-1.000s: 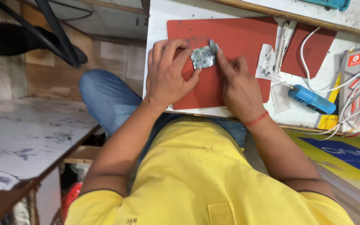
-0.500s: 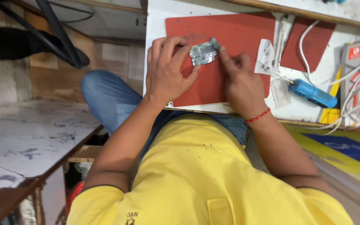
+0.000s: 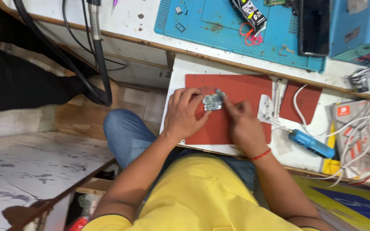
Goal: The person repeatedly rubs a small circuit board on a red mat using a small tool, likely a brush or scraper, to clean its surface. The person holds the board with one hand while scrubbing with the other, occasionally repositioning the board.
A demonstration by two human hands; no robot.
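A small greenish circuit board (image 3: pixel 213 102) lies on a red mat (image 3: pixel 240 90) on a white board across my lap. My left hand (image 3: pixel 185 114) pins the circuit board with its fingertips from the left. From the right, my right hand (image 3: pixel 243 124) presses a thin metal tool (image 3: pixel 220 93) against the board's upper right corner. A red thread is tied round my right wrist.
Right of the mat lie a blue pen-shaped tool (image 3: pixel 311 144), tweezers (image 3: pixel 276 97), white cables (image 3: pixel 356 132) and paper packets. Beyond is a bench with a blue work mat (image 3: pixel 219 25), a dark phone (image 3: pixel 313 25) and thick black hoses (image 3: pixel 95 51). A grey slab (image 3: pixel 26 167) lies at left.
The view has tilted up, so the far bench with the blue mat shows now. Both hands stay on the circuit board with little movement.
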